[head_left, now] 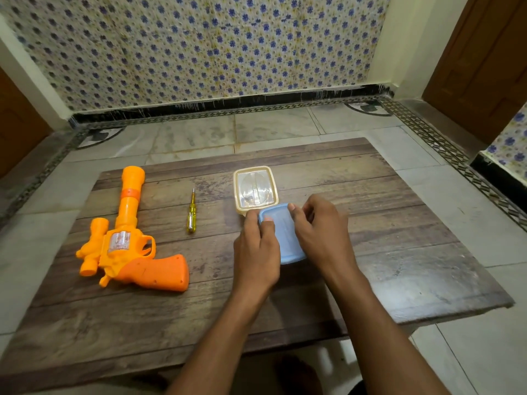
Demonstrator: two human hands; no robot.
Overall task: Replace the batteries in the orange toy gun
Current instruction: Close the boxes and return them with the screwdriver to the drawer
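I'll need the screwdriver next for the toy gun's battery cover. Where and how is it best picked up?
Take the screwdriver by its yellow handle, the thick near end, pinching across its width from above. It lies flat on the wooden table, thin tip pointing away, with bare wood either side. The left hand is nearer it, though it now holds the blue container.

Both hands — left [258,246], right [320,232] — forward, fingers curled.

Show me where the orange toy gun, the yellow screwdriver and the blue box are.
orange toy gun [155,273]: head view, on its grip.
yellow screwdriver [191,216]: head view, on its handle.
blue box [285,238]: head view, on its lid, between both hands.
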